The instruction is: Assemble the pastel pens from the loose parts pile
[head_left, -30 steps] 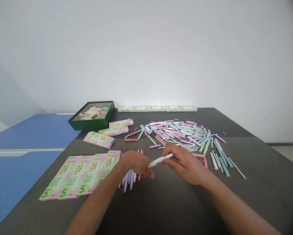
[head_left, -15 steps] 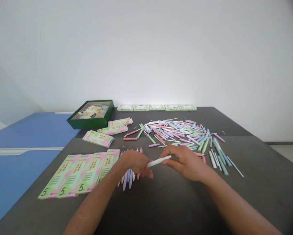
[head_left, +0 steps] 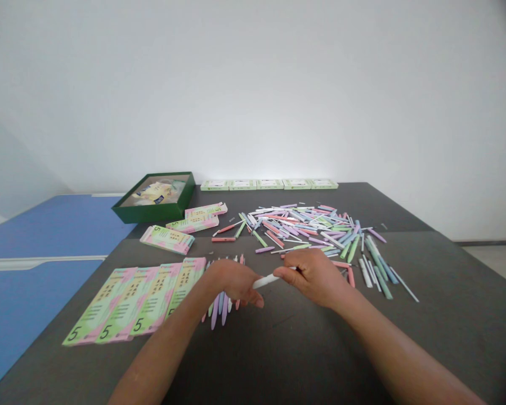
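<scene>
Hands (head_left: 236, 282) (head_left: 318, 277) on pen (head_left: 265, 280), packets (head_left: 157, 193) in green box (head_left: 151, 214)

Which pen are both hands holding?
The white pen, with one end in the left hand and the other in the right hand. The pens in the big heap lie loose on the dark table instead.

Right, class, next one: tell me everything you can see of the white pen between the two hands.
The white pen is slim and straight, with a smooth surface that looks like plastic. It appears held above the dark tabletop, tilted so its right end sits higher in the picture. The left hand grips one end, the right hand the other. Fingers hide much of both ends, so its tip cannot be made out.
</scene>
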Action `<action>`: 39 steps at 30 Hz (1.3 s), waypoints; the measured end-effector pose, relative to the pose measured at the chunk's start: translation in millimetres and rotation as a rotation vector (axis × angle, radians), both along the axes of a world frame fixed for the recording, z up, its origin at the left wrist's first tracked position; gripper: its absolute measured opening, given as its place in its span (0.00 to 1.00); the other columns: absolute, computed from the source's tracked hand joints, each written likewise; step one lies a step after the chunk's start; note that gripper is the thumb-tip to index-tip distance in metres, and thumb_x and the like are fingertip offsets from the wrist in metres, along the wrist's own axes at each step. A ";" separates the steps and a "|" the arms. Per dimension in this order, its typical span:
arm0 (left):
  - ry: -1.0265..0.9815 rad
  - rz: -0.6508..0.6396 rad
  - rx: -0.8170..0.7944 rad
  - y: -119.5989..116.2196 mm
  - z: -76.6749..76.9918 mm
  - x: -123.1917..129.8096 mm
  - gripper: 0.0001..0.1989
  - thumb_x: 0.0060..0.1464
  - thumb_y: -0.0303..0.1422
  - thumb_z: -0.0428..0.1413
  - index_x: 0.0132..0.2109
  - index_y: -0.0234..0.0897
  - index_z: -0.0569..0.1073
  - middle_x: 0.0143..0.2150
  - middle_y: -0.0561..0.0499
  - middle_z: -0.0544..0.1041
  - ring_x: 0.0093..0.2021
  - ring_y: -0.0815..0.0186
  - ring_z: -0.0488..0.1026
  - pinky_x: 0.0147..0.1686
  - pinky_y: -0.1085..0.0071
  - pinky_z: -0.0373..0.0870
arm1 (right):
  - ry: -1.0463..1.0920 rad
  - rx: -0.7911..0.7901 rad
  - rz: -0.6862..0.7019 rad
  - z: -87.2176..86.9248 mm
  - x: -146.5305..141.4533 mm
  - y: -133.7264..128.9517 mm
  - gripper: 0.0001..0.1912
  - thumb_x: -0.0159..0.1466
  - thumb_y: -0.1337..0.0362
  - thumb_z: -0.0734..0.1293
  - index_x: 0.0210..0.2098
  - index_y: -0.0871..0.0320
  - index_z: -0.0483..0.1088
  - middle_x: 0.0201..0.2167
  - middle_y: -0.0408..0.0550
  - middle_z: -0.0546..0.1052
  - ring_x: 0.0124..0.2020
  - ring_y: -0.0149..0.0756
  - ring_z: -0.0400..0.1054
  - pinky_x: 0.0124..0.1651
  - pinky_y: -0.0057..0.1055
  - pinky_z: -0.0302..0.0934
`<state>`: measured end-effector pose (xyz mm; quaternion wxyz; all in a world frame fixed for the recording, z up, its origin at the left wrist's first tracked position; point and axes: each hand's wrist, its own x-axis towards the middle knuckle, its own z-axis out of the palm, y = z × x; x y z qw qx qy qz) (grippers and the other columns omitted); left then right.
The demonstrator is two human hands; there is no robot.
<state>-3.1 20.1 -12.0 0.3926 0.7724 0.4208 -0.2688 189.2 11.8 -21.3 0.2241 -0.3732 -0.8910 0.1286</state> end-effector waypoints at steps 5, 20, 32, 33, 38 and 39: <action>-0.015 -0.009 0.020 2.3 -2.1 -1.3 0.10 0.52 0.34 0.52 0.41 0.36 0.74 0.35 0.50 0.79 0.29 0.66 0.73 0.25 0.76 0.66 | 0.091 -0.061 0.072 2.8 -1.2 -1.6 0.19 0.64 0.55 0.58 0.23 0.59 0.67 0.20 0.43 0.68 0.23 0.28 0.60 0.26 0.25 0.46; -0.047 -0.003 0.032 1.9 -5.2 -6.1 0.14 0.55 0.38 0.51 0.44 0.35 0.71 0.34 0.48 0.78 0.28 0.67 0.73 0.23 0.76 0.65 | 0.140 -0.185 0.190 21.0 10.8 -11.5 0.08 0.63 0.70 0.58 0.40 0.55 0.63 0.36 0.44 0.71 0.35 0.32 0.64 0.37 0.27 0.55; 0.011 -0.004 0.043 -1.1 6.8 0.4 0.09 0.54 0.33 0.53 0.40 0.36 0.72 0.36 0.49 0.79 0.31 0.66 0.74 0.25 0.76 0.66 | 0.021 -0.171 0.119 16.8 5.0 -14.8 0.05 0.62 0.65 0.59 0.39 0.56 0.61 0.29 0.44 0.70 0.28 0.32 0.62 0.29 0.26 0.49; 0.019 -0.003 0.050 -1.4 7.2 0.6 0.09 0.54 0.33 0.53 0.40 0.36 0.72 0.35 0.49 0.79 0.31 0.66 0.74 0.25 0.76 0.65 | 0.018 -0.172 0.101 16.0 4.2 -14.8 0.05 0.63 0.64 0.59 0.38 0.56 0.61 0.28 0.44 0.70 0.28 0.32 0.62 0.29 0.26 0.49; 0.048 -0.012 0.060 -3.9 8.4 1.5 0.10 0.54 0.35 0.53 0.42 0.37 0.72 0.36 0.50 0.79 0.31 0.66 0.74 0.24 0.76 0.65 | 0.010 -0.159 0.045 11.6 2.4 -11.8 0.08 0.63 0.59 0.59 0.33 0.57 0.64 0.26 0.43 0.70 0.27 0.31 0.62 0.28 0.25 0.46; 0.049 -0.015 0.064 -4.4 8.5 1.8 0.10 0.54 0.35 0.53 0.42 0.37 0.72 0.36 0.50 0.79 0.31 0.66 0.74 0.24 0.77 0.64 | 0.008 -0.147 0.041 10.6 2.1 -11.1 0.10 0.63 0.58 0.59 0.32 0.57 0.64 0.25 0.43 0.70 0.27 0.31 0.61 0.27 0.25 0.46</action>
